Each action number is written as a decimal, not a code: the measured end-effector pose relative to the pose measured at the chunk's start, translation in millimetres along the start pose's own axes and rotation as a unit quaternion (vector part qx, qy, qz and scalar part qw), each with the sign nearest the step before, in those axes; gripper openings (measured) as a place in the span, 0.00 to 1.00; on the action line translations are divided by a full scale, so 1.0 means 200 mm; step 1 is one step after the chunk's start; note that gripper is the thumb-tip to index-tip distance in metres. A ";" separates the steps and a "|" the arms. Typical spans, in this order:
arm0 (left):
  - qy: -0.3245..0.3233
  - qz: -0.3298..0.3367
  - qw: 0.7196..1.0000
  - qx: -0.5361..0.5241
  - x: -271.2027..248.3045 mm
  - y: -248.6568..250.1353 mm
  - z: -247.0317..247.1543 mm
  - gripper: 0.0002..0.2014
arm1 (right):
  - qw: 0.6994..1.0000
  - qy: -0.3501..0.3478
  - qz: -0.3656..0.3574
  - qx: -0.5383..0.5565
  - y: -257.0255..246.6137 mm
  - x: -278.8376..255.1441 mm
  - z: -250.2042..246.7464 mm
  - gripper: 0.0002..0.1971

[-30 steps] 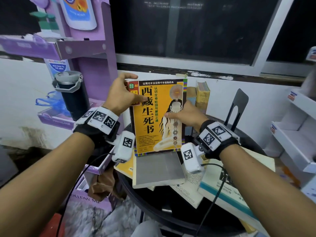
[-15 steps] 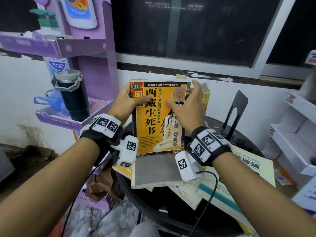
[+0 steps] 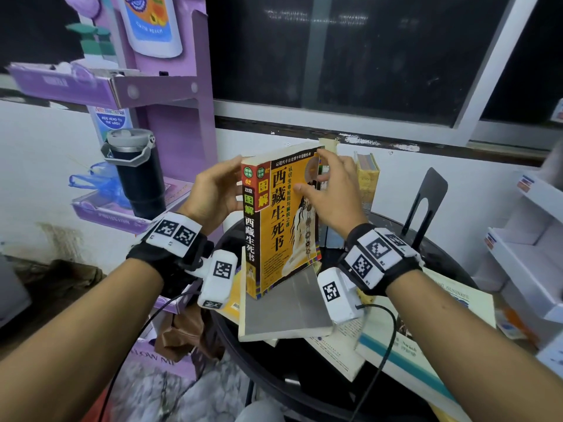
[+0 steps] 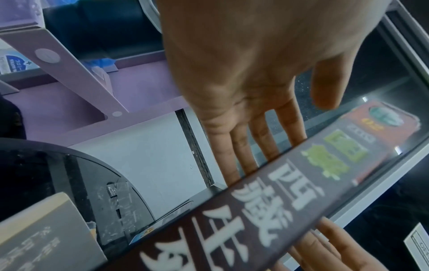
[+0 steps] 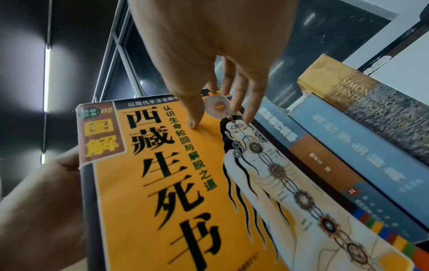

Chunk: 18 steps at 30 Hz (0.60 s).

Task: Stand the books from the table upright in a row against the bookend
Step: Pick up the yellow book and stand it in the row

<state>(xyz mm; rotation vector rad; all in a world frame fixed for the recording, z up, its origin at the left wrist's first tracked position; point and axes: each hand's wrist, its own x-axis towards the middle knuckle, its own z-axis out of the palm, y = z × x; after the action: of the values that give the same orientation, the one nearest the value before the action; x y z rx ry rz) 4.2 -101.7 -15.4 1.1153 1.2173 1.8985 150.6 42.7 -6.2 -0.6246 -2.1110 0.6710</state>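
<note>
A yellow book (image 3: 280, 220) stands upright on a grey book (image 3: 283, 309) that lies flat on the round black table (image 3: 274, 367). Its dark spine (image 4: 267, 210) is turned toward me. My left hand (image 3: 219, 184) lies behind it, straight fingers (image 4: 234, 146) against the back cover, thumb free. My right hand (image 3: 316, 175) pinches the top right corner, thumb on the front cover (image 5: 174, 183) and fingers over the fore edge. Just right of it, several books (image 5: 348, 146) stand upright in a row. The black bookend (image 3: 426, 202) stands further right.
More books (image 3: 426, 336) lie flat on the table's right and front. A purple rack (image 3: 170, 95) with a black flask (image 3: 137, 175) stands close on the left. White shelves (image 3: 524, 239) are at the right. A wall and window run behind the table.
The yellow book has swung so its spine now faces me, and it has shifted slightly right. My right hand has slid to its top right corner; the left hand is behind the back cover.
</note>
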 end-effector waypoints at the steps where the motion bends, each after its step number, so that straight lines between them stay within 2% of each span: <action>1: -0.005 0.001 1.000 0.013 0.00 0.00 0.01 0.18 | 1.000 0.000 -0.005 0.012 -0.01 -0.01 0.00 0.35; 5: -0.029 -0.009 0.999 0.044 0.02 0.00 0.03 0.16 | 0.997 -0.044 -0.001 0.069 -0.03 -0.05 -0.01 0.31; 8: -0.056 -0.031 0.996 0.064 0.04 0.00 0.03 0.17 | 0.987 -0.120 0.001 0.108 -0.04 -0.09 -0.03 0.39; 10: -0.073 -0.048 0.992 0.086 0.05 0.00 0.02 0.18 | 0.983 -0.146 -0.004 0.108 -0.05 -0.10 -0.05 0.47; 13: -0.101 -0.060 0.986 0.116 0.07 0.02 0.03 0.24 | 0.985 -0.159 -0.018 0.057 -0.09 -0.12 -0.08 0.55; 15: -0.104 -0.054 0.983 0.144 0.10 0.04 0.06 0.30 | 0.987 -0.157 -0.019 0.037 -0.12 -0.13 -0.09 0.54; 18: -0.090 -0.045 0.975 0.196 0.15 0.06 0.12 0.31 | 0.990 -0.137 -0.013 0.038 -0.14 -0.14 -0.07 0.51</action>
<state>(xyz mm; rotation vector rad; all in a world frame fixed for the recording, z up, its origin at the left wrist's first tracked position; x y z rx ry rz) 12.3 -72.0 10.3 1.3745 1.5486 1.4886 172.8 7.3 3.7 -0.4836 -2.3285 0.8588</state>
